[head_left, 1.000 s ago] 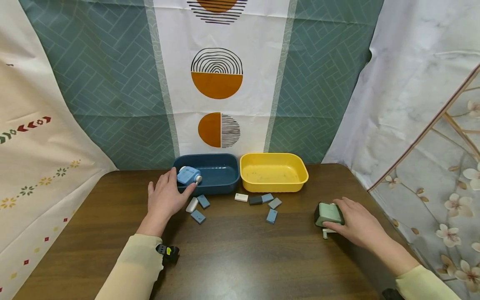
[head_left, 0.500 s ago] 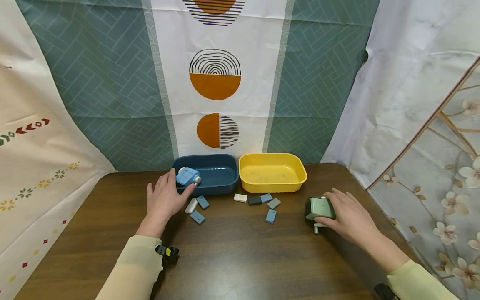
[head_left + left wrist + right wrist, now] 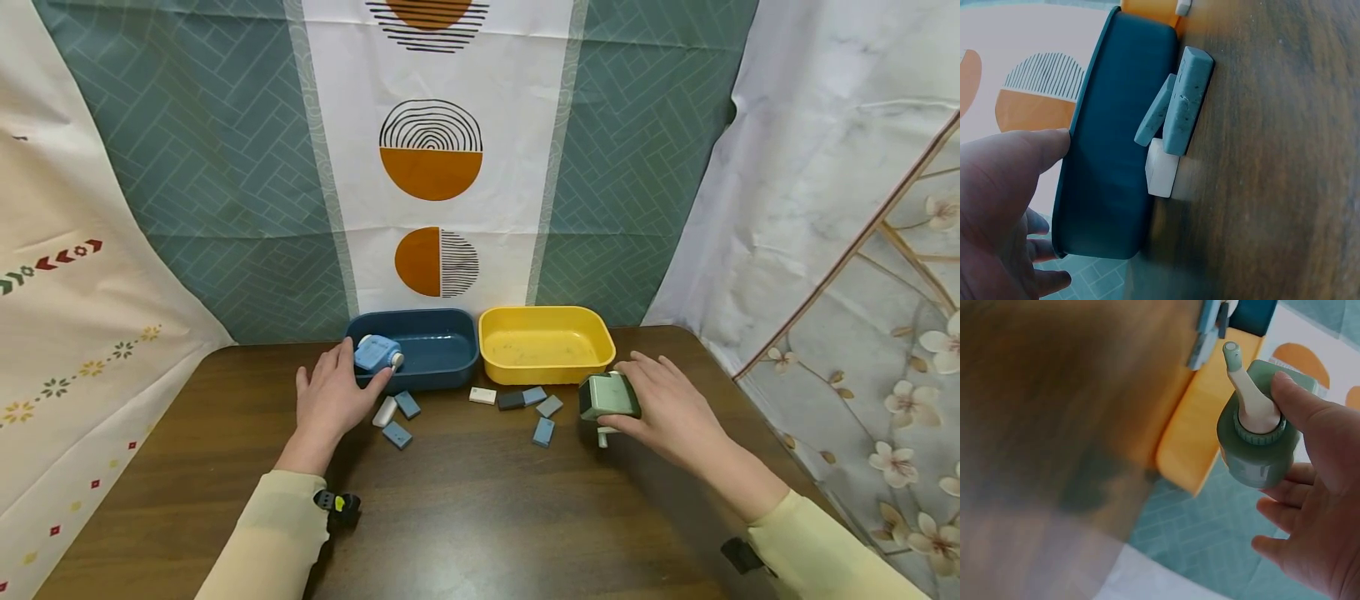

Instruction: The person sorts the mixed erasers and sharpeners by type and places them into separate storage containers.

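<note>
My right hand (image 3: 670, 406) grips a green pump bottle (image 3: 1257, 453) with a pale spout, lifted above the table to the right of the yellow tray (image 3: 547, 377). The bottle is tipped on its side in the head view. At the left front corner of the dark blue tray (image 3: 1107, 144), my left hand (image 3: 335, 400) rests with the thumb at the rim and the other fingers spread by the left end. A light blue bottle (image 3: 377, 353) with a white cap lies inside that tray, beside the left thumb and hidden from the left wrist view.
Small blocks lie in front of the trays: a white one (image 3: 482, 395), a dark one (image 3: 511, 401) and several blue or grey ones, such as the blue block (image 3: 543, 432). Near my left hand are a white block (image 3: 385, 412) and two blue ones. Cloth hangs behind the trays.
My right hand has carried the green pump bottle left and farther back, closer to the yellow tray. My left hand and the light blue bottle have stayed in place.
</note>
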`<state>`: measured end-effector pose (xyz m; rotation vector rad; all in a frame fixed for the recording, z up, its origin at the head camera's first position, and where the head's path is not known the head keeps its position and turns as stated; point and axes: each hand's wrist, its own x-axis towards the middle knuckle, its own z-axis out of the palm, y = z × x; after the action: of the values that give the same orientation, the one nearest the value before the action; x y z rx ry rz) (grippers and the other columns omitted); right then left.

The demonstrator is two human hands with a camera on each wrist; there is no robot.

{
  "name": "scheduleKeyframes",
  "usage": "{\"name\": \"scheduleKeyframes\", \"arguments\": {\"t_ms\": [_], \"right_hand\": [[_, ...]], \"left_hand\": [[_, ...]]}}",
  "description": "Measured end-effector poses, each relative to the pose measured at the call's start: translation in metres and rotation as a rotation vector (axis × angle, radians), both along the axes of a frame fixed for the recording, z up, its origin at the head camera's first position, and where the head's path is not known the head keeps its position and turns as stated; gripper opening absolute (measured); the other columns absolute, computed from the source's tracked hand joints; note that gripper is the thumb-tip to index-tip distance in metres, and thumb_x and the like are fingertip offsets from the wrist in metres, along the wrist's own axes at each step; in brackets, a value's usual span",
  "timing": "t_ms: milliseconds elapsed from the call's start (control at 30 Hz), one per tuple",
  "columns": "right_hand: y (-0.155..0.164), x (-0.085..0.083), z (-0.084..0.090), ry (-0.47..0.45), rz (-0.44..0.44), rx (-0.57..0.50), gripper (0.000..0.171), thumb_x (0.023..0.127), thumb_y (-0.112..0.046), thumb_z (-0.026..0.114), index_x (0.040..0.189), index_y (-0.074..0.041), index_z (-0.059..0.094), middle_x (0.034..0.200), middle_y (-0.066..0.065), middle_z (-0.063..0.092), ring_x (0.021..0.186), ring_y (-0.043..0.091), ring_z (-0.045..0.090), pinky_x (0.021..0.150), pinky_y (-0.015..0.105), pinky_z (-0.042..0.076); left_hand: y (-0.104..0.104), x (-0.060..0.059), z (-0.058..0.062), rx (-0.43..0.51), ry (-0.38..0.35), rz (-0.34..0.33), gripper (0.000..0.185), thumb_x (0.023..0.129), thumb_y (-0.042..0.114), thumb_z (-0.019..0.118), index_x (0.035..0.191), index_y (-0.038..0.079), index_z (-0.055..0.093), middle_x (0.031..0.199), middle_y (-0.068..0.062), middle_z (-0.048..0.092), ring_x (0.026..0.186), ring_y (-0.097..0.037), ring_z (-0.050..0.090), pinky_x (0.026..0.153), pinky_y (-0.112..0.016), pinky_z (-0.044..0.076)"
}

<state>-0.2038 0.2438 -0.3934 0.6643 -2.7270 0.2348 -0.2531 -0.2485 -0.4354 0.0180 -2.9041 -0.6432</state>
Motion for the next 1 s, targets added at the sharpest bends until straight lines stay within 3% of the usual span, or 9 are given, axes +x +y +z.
{"name": "scheduleKeyframes", "arguments": {"t_ms": [400, 733, 1000], "right_hand": [[-0.048, -0.014, 0.016, 0.038, 0.095, -0.008, 0.078, 0.082, -0.045, 0.099, 0.133, 0.001, 0.063, 0.135, 0.022, 0.069, 0.143, 0.045, 0.056, 0.125, 0.064, 0.034], [-0.089, -0.026, 0.031, 0.033, 0.132, 0.011, 0.082, 0.086, -0.05, 0.095, 0.14, 0.001, 0.063, 0.144, 0.022, 0.067, 0.15, 0.044, 0.051, 0.129, 0.061, 0.03], [-0.115, -0.039, 0.039, 0.056, 0.17, 0.01, 0.082, 0.085, -0.054, 0.095, 0.139, 0.0, 0.063, 0.143, 0.021, 0.067, 0.144, 0.042, 0.055, 0.127, 0.058, 0.035]], "left_hand": [[-0.001, 0.0, -0.003, -0.007, 0.008, 0.004, 0.1, 0.108, 0.061, 0.059, 0.173, -0.004, 0.02, 0.174, -0.031, 0.03, 0.16, -0.049, 0.028, 0.127, -0.078, 0.004], [-0.002, -0.002, -0.001, -0.012, 0.016, 0.007, 0.1, 0.108, 0.062, 0.059, 0.173, -0.004, 0.021, 0.173, -0.03, 0.031, 0.159, -0.048, 0.029, 0.127, -0.077, 0.005], [-0.001, -0.002, -0.004, -0.015, 0.015, 0.015, 0.099, 0.108, 0.061, 0.059, 0.173, -0.003, 0.022, 0.173, -0.03, 0.032, 0.16, -0.047, 0.029, 0.128, -0.076, 0.005]]}}
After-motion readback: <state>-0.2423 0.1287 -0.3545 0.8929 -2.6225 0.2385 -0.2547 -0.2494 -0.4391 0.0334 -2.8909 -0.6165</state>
